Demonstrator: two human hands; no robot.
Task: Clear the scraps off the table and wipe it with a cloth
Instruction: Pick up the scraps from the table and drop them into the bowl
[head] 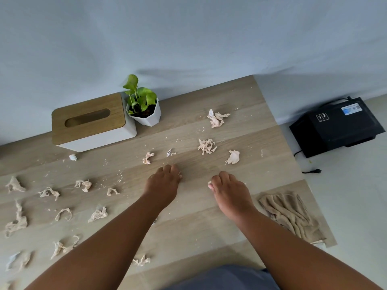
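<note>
Several crumpled beige paper scraps lie over the wooden table point(188, 227), among them one point(148, 158) just beyond my left hand and others point(207, 146) point(233, 157) beyond my right. My left hand point(165, 183) rests on the table with curled fingers, and a pale bit shows at its fingertips. A little to the right, my right hand point(229, 189) pinches a small scrap point(209, 182) between thumb and fingers. A rumpled beige cloth point(291, 214) lies at the table's right edge, beside my right forearm.
A tissue box point(90, 122) with a wooden lid and a small potted plant point(143, 105) stand at the back by the wall. Fine crumbs dot the tabletop. On the floor to the right sits a black device point(337, 126) with a cable.
</note>
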